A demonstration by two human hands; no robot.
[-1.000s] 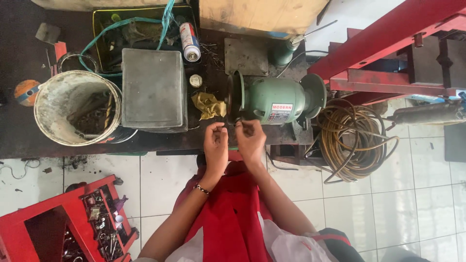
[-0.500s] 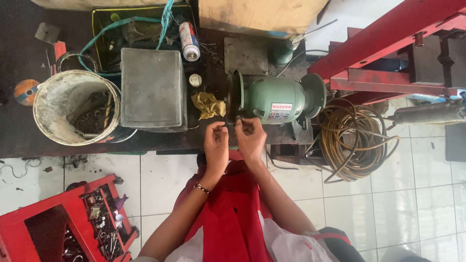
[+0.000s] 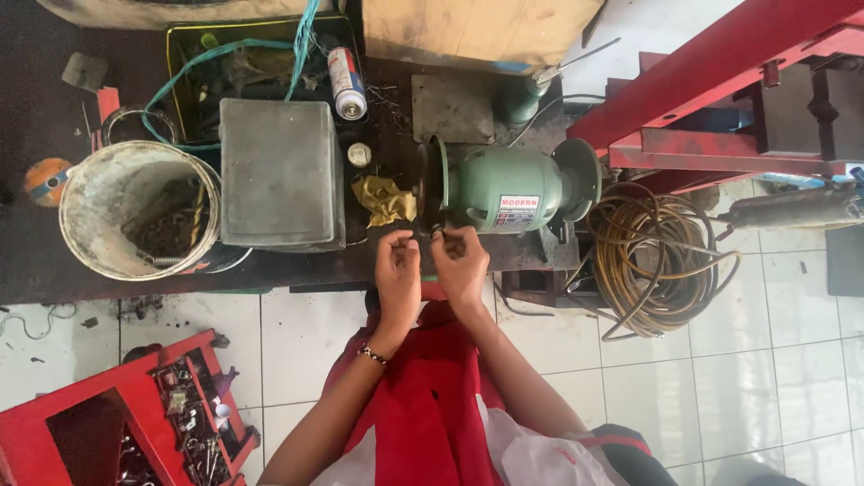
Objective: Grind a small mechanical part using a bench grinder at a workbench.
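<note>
A green bench grinder [image 3: 508, 187] stands on the dark workbench [image 3: 36, 252], with its dark wheel [image 3: 432, 184] on the left end. My left hand [image 3: 398, 270] and my right hand [image 3: 459, 259] are side by side just below that wheel. Between their fingertips they pinch a small dark metal part [image 3: 430, 237], held close to the wheel's lower edge. The part is too small to make out. A crumpled yellow rag [image 3: 385, 200] lies just left of the wheel.
A grey metal box [image 3: 279, 173], a dirty white bucket [image 3: 135, 211] and a spray can [image 3: 346, 83] sit to the left. A coiled hose [image 3: 652, 256] lies right, beneath a red steel frame [image 3: 720, 81]. A red toolbox [image 3: 126, 418] stands on the tiled floor.
Both hands stay together under the grinder wheel, shifting only slightly. Nothing else has moved.
</note>
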